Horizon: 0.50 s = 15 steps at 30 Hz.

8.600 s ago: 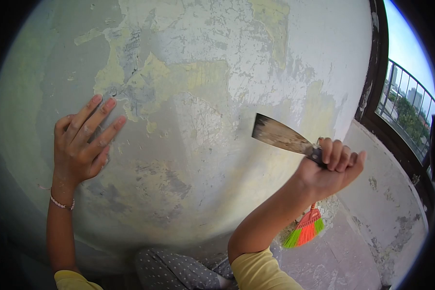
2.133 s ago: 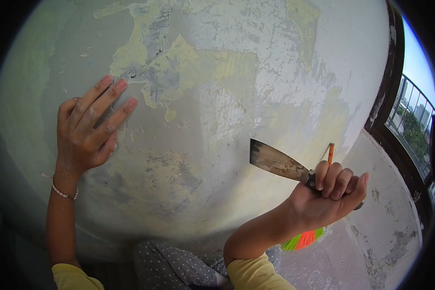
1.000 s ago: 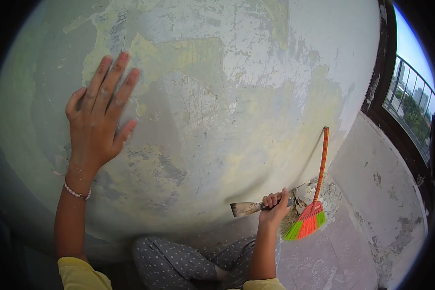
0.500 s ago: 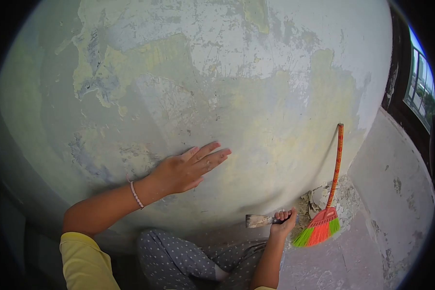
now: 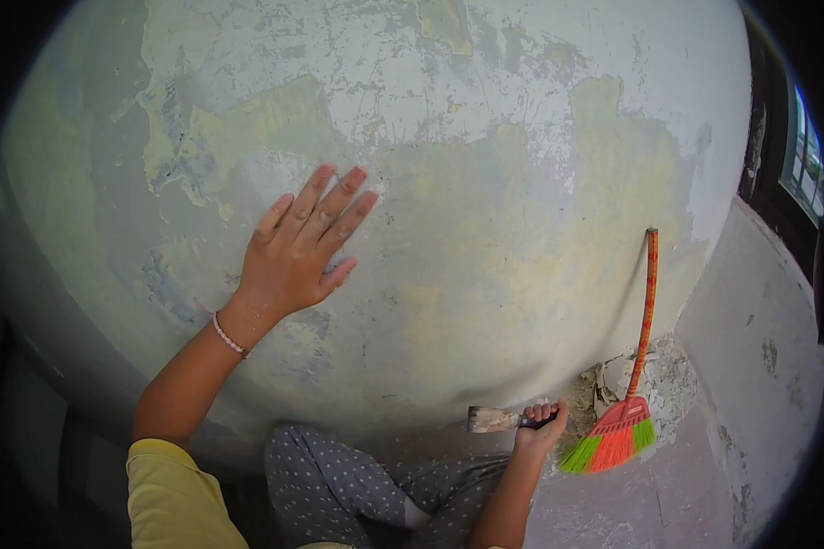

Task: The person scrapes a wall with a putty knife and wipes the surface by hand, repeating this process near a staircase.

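My left hand (image 5: 299, 240) is spread out against the wall (image 5: 485, 256), fingers apart and pointing up, with nothing in it. Patches of peeled paint and bare plaster surround it. Low on the right, my right hand (image 5: 538, 430) is wrapped round the dark handle of a putty knife (image 5: 494, 419). The knife's broad, stained blade points left, above my knee. To the right of that hand a small broom (image 5: 608, 437) with green and orange bristles leans upright on its striped handle.
Flakes of paint and plaster debris (image 5: 666, 380) lie in the corner behind the broom. A dark-framed window (image 5: 792, 156) is at the upper right. My crossed legs in dotted trousers (image 5: 339, 476) rest close to the wall's foot.
My left hand has moved up and to the left along the wall, its fingers turning upward and spreading. My right hand keeps its hold on the putty knife. The view has shifted slightly.
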Each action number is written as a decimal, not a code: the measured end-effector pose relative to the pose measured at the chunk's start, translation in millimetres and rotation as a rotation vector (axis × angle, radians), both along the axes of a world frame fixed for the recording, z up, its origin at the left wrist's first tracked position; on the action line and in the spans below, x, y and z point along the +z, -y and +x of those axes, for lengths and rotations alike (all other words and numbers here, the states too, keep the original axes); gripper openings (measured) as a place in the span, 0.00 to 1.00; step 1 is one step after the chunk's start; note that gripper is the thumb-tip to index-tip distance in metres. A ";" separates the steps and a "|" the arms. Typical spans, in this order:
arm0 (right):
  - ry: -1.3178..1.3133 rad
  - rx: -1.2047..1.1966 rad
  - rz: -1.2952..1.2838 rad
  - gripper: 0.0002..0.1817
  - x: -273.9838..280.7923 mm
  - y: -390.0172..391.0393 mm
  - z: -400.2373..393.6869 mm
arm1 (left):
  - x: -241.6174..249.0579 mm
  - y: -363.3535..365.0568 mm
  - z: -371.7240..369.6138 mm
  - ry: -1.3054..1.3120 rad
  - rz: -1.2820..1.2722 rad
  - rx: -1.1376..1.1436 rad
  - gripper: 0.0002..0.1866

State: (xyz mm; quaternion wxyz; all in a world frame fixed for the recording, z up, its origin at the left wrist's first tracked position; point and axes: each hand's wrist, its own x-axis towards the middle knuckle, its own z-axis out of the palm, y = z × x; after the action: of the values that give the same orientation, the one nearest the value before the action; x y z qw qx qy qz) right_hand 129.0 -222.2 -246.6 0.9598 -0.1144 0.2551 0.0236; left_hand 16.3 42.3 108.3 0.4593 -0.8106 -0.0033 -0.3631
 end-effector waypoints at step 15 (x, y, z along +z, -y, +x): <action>0.404 0.283 -0.409 0.18 26.9 -12.0 -35.7 | -69.2 -27.3 -44.2 -0.017 -0.047 -0.007 0.36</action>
State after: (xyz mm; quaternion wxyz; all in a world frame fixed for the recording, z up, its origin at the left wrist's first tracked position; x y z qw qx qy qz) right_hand 93.3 -210.1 -219.7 0.9354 -0.3417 0.0402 0.0817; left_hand -27.9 69.6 39.1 0.4390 -0.8243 -0.0050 -0.3576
